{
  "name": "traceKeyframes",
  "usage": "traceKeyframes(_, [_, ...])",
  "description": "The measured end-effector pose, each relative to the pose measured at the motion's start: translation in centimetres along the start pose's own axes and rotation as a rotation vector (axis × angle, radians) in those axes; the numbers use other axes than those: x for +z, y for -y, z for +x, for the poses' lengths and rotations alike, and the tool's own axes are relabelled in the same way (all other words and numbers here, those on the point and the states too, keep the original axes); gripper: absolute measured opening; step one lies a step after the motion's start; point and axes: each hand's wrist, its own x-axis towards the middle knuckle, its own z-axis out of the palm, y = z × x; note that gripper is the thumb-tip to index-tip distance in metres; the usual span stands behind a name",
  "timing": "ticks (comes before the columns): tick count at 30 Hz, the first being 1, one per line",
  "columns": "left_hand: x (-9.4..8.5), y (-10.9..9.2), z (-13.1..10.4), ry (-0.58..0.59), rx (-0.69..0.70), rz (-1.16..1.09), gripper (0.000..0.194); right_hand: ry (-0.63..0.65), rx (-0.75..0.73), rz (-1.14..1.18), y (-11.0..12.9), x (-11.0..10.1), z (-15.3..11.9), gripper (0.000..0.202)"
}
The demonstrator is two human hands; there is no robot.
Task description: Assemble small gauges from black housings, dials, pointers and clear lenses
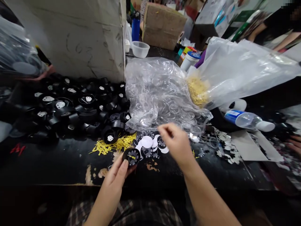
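Observation:
My left hand holds a round black gauge with a printed dial and a yellow pointer on its face. To the right, my right hand hovers over the table near the clear plastic bag, its fingers curled together; whatever they may pinch is too small to make out. Between the hands lie round dial discs, some white side up and some black with markings. A pile of thin yellow pointers spreads behind the gauge. Clear round covers fill the plastic bag.
Black round housings are heaped at the left, before a large carton. A bag of yellow parts, a water bottle and an open white box stand right. Another person's hand shows at the right edge.

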Motion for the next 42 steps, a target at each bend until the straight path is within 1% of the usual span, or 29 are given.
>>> traceKeyframes(1, [0.3,-0.1,0.1,0.003,0.005,-0.047,0.038,-0.08,0.025,-0.088,-1.3,-0.3,1.2,0.014])
traceKeyframes(2, [0.6,-0.2,0.2,0.008,0.005,-0.085,0.038,-0.105,0.043,-0.153,-2.4,-0.5,2.3,0.016])
traceKeyframes(4, [0.8,-0.4,0.2,0.017,-0.013,-0.144,0.038,-0.096,0.05,-0.178,-4.1,-0.8,3.9,0.015])
traceKeyframes(6, [0.7,-0.6,0.2,0.038,-0.055,-0.178,0.038,-0.092,0.056,-0.144,-4.7,-0.9,4.2,0.013])
traceKeyframes(7, [0.6,-0.7,0.2,0.054,-0.073,-0.186,0.038,-0.103,0.078,-0.086,-4.6,-0.9,3.9,0.014])
traceKeyframes(9, [0.4,-1.0,0.2,0.094,-0.087,-0.188,0.037,-0.09,0.161,0.149,-3.5,-0.9,2.5,0.019])
traceKeyframes(10, [0.4,-1.2,0.2,0.116,-0.09,-0.191,0.035,-0.046,0.217,0.312,-2.7,-0.8,1.6,0.021])
traceKeyframes(12, [0.5,-1.4,0.1,0.153,-0.097,-0.219,0.03,0.092,0.33,0.631,-1.0,-0.4,-0.3,0.024])
traceKeyframes(14, [0.6,-1.6,0.0,0.178,-0.109,-0.269,0.026,0.215,0.42,0.826,0.6,0.0,-1.8,0.024])
traceKeyframes(17, [0.7,-1.9,-0.2,0.169,-0.111,-0.349,0.026,0.271,0.513,0.969,2.0,0.6,-3.0,0.023])
traceKeyframes(22, [0.3,-2.1,-0.6,0.168,-0.112,-0.382,0.028,0.303,0.58,1.043,2.4,1.0,-3.4,0.024])
traceKeyframes(26, [0.2,-2.0,-0.5,0.181,-0.116,-0.407,0.027,0.303,0.62,1.058,2.2,1.2,-3.7,0.027])
traceKeyframes(29, [0.2,-2.0,-0.6,0.16,-0.111,-0.425,0.027,0.292,0.636,1.053,2.2,1.4,-3.8,0.028])
traceKeyframes(34, [0.1,-1.9,-0.3,0.11,-0.038,-0.39,0.035,0.298,0.616,1.019,2.1,1.8,-4.1,0.028])
traceKeyframes(36, [-0.2,-1.8,0.0,0.105,-0.008,-0.329,0.032,0.297,0.596,0.954,1.4,1.3,-4.5,0.028])
traceKeyframes(38, [-0.4,-1.6,0.3,0.111,0.017,-0.259,0.028,0.259,0.56,0.83,0.0,-0.3,-5.4,0.026])
traceKeyframes(39, [-0.4,-1.4,0.4,0.116,0.031,-0.224,0.028,0.23,0.543,0.743,-0.9,-1.6,-6.1,0.025])
traceKeyframes(41, [-0.2,-1.3,0.6,0.134,0.065,-0.149,0.028,0.19,0.535,0.529,-2.8,-4.9,-8.0,0.024])
traceKeyframes(42, [0.2,-1.2,0.6,0.137,0.09,-0.107,0.028,0.194,0.556,0.418,-3.6,-6.8,-9.2,0.025])
